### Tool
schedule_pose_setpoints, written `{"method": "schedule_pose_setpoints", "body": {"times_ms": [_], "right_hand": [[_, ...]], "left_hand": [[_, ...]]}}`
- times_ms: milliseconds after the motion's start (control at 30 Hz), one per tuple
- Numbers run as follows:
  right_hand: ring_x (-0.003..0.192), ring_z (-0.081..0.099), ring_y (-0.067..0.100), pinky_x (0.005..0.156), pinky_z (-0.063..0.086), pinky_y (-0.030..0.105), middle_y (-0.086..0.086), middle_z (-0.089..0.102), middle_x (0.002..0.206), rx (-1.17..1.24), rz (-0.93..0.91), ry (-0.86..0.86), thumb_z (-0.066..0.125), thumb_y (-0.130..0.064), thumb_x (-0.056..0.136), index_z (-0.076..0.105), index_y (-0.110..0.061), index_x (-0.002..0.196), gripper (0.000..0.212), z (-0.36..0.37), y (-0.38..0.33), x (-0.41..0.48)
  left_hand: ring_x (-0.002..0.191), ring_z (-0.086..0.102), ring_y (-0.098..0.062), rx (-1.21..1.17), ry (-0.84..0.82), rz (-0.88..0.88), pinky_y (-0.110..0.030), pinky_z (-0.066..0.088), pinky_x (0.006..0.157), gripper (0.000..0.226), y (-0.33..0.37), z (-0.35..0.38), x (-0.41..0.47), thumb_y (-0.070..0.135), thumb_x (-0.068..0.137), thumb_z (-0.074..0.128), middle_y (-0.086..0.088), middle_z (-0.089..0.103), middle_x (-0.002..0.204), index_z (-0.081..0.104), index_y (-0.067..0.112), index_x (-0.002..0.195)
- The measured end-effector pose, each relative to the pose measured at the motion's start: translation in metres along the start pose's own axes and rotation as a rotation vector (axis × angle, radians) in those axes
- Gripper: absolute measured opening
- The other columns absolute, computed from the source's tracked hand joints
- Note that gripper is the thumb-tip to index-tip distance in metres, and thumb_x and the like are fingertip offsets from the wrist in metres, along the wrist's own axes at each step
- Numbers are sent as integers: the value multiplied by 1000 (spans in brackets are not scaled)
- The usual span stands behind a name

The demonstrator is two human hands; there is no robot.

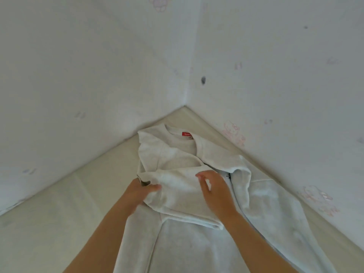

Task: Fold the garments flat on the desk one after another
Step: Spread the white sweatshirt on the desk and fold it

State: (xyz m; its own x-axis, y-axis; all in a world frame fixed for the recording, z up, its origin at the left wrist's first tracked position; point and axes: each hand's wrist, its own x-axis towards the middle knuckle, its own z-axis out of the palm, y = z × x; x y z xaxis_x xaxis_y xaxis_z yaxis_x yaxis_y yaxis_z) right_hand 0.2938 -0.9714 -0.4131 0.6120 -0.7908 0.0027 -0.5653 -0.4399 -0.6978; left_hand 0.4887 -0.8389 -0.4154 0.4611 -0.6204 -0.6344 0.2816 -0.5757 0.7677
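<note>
A white long-sleeved sweatshirt point(173, 154) lies on the pale desk point(59, 213), its collar with a red label point(187, 134) pointing into the corner. One sleeve point(181, 196) is folded across the chest. My left hand point(140, 191) grips the left end of that folded sleeve, thumb on top of the cloth. Over the sleeve's right part hovers my right hand point(213, 191), fingers spread and loosely bent, holding nothing. The body of the garment runs down toward me between my forearms.
Two white walls point(98, 66) with faint pink cartoon prints meet at a corner right behind the collar. A dark spot point(203, 80) marks the right wall. Bare desk surface shows to the left of the garment.
</note>
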Motion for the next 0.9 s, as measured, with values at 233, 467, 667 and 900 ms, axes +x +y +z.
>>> {"method": "schedule_pose_setpoints", "body": {"times_ms": [233, 467, 667, 900], "right_hand": [[113, 51, 24, 90, 40, 37, -3, 51, 122, -675, 19, -58, 66, -15, 80, 54, -22, 117, 40, -38, 66, 63], [72, 47, 30, 50, 25, 28, 10, 51, 86, -524, 158, 480, 54, 17, 62, 53, -12, 81, 35, -79, 57, 122], [73, 48, 28, 51, 25, 27, 6, 50, 79, -303, 181, 651, 45, 14, 66, 50, -16, 68, 30, -62, 51, 133], [107, 53, 20, 86, 45, 27, -1, 56, 115, -503, -47, -142, 47, 9, 87, 69, -16, 111, 41, -22, 77, 136]], "left_hand": [[93, 60, -8, 91, 189, 108, -25, 45, 77, 27, -9, 6, 12, 13, 82, 71, 7, 64, 100, 59, 21, 105], [91, 59, 0, 103, 122, 149, -17, 45, 69, 25, -10, -2, 19, 15, 85, 69, 11, 64, 101, 57, 31, 100], [98, 55, 3, 115, 194, 203, -16, 43, 74, 36, -17, 5, 22, 16, 83, 69, 17, 63, 105, 57, 32, 112], [94, 63, -7, 73, 221, 179, -22, 48, 75, 25, -23, 7, 24, 19, 84, 71, 10, 67, 99, 59, 27, 104]]}}
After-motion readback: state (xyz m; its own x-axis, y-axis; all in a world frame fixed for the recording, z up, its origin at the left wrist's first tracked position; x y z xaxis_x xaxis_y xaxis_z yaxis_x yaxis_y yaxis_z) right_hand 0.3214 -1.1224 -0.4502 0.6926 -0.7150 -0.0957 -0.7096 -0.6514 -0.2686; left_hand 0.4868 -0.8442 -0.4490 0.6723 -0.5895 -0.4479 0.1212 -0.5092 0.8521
